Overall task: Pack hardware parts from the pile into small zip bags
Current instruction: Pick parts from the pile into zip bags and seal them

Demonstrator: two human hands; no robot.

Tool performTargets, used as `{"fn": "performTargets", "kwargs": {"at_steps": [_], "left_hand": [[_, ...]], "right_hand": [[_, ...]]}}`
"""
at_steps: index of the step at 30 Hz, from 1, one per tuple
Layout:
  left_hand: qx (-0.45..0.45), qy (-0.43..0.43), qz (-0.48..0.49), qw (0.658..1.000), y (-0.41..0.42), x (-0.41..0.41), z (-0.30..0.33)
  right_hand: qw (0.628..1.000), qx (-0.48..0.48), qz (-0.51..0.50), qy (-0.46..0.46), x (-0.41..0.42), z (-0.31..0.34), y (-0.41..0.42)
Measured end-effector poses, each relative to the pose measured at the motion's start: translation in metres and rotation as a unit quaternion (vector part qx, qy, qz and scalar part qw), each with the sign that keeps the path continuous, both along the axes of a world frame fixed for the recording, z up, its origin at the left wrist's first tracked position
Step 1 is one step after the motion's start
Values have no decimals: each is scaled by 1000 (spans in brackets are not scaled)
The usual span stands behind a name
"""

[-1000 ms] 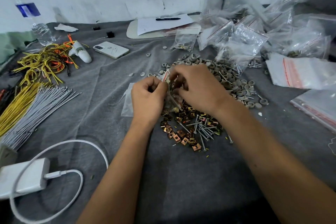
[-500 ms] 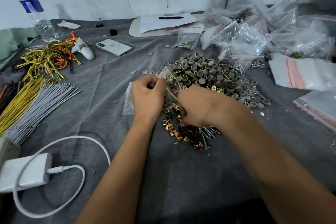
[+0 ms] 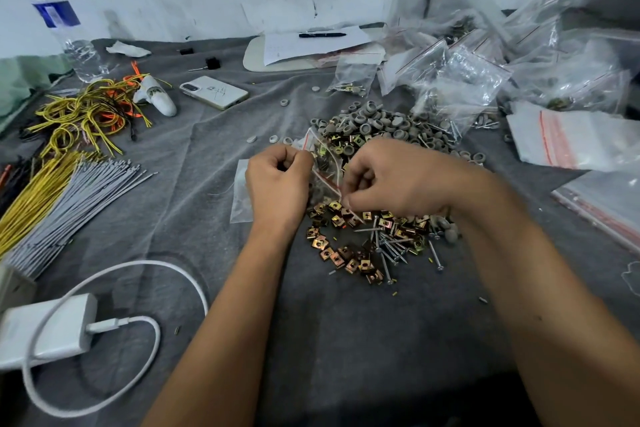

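Both forearms reach in from the lower edge and meet over the middle of the gray-cloth-covered counter. The left hand is curled into a loose fist, back of the hand up, its grip pinched on the left edge of a small zip bag with a red seal line. The right hand is curled too, its fingertips pinched on the bag's lower right edge by the red line; whether it also holds a part cannot be told. The bag is held just above the pile, tilted, and brass-colored clips show through its clear film. Just beneath and in front of the hands lie loose brass square clip nuts beside a cluster of steel nails. Behind the hands spreads a heap of gray round caps. An empty flat bag lies just left of the left hand. At the far right, filled zip bags are heaped against the wall, with a stack of unused bags near them.
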State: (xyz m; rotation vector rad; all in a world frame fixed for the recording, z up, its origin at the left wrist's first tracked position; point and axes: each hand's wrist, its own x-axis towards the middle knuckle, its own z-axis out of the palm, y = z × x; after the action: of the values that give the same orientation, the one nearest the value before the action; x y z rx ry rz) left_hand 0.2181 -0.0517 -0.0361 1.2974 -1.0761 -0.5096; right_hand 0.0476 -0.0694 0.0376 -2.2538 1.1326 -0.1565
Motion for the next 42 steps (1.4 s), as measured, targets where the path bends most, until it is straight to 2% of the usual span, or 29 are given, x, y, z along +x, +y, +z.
{"fn": "performTargets", "kwargs": {"at_steps": [4,7,14,16,18,21,25,29,34,38,42], "left_hand": [[2,-20,-37,999,1,-3,3],[1,-31,-60,998,3,-6,5],[-5,-12,-51,999,2,-4,3],[0,-10,-48,999,2,-4,2],[5,-10,-47,999,2,-4,3],[8,-9,-42,999,3,-5,4],[9,-5,-43,999,4,-5,5],[10,-8,-44,999,3,-4,4],[13,-8,-43,999,3,-4,4],[17,-23,-42,999,4,-6,3],[16,-20,-48,999,4,-8,5]], "right_hand": [[990,-46,-110,-76,2,-5,-16],[978,-34,-167,-118,13,-15,-18],[967,-91,-189,-148,3,-12,-21],[979,-93,-155,-91,-7,-4,-21],[994,-68,-86,13,-12,2,-19],[992,-36,5,123,-7,4,-9],[977,-64,47,199,9,-4,5],[969,-87,50,224,14,-8,8],[986,-70,5,153,-3,1,0],[989,-114,-82,36,-6,3,-10],[983,-170,-67,-27,3,-1,-11]]}}
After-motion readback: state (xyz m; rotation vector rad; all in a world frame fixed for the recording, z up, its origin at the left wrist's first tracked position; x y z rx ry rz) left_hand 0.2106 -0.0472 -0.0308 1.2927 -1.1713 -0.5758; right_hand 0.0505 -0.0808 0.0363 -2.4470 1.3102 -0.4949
